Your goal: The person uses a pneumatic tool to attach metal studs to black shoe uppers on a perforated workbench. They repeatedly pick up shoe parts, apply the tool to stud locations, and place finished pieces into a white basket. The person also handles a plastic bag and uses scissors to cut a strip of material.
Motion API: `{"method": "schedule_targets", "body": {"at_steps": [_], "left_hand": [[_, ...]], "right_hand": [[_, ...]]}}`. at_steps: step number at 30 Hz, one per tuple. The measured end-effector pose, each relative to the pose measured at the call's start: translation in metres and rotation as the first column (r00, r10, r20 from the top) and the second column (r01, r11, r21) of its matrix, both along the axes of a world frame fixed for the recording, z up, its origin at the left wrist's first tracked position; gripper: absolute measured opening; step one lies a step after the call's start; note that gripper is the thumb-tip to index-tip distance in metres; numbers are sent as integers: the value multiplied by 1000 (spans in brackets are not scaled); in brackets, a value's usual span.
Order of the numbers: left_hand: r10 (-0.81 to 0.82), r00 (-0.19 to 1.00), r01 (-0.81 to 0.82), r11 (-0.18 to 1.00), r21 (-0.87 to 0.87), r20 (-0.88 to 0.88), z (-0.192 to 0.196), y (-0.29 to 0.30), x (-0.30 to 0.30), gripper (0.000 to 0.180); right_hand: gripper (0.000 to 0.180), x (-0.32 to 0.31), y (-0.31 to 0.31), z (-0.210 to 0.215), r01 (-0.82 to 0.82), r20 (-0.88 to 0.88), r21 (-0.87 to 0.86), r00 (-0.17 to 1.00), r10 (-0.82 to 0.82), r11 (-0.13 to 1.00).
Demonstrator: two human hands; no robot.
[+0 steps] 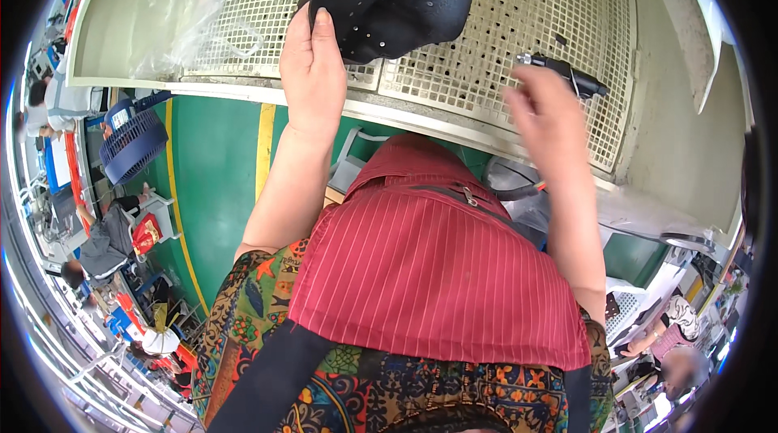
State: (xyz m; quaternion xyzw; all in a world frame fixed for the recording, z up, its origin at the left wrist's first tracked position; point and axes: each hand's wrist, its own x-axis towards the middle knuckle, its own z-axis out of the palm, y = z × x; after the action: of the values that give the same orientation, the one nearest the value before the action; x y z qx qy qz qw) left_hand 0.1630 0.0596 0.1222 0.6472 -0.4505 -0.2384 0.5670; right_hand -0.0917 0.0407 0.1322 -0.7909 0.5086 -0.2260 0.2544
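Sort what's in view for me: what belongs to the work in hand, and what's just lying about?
Seemingly in use:
Black spotted piece, held in the left hand
Black tool, by the blurred right hand; contact unclear
Pale grid worktop

Apparently just about:
Clear plastic, left on the bench
Blue fan, off left

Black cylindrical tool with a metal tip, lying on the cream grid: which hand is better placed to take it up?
Probably the right hand: blurred but seemingly empty, it is beside the tool. The left hand is farther off and holds a black, ring-dotted flexible sheet.
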Motion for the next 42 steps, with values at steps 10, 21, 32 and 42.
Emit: {"method": "schedule_targets", "body": {"at_steps": [10, 21, 32, 42], "left_hand": [[-32, 999, 34, 998, 55, -25, 5, -4, -1, 29], [-7, 996, 16, 995, 103, -84, -12, -11, 7, 29], [-41, 990, 34, 998, 51, 135, -5, -5, 1, 29], [-58, 988, 61, 998, -18, 145, -21, -15, -14, 32]], "right_hand": [[33, 135, -24, -83, -307, 90, -195, 940, 329, 932], [26, 110, -15, -78, -465, 142, -167, 861, 488, 869], [32, 61, -66, -76, 91, 263, 331, 947, -185, 939], [37, 60, -98, -61, 105, 273, 194, 949, -157, 975]]}}
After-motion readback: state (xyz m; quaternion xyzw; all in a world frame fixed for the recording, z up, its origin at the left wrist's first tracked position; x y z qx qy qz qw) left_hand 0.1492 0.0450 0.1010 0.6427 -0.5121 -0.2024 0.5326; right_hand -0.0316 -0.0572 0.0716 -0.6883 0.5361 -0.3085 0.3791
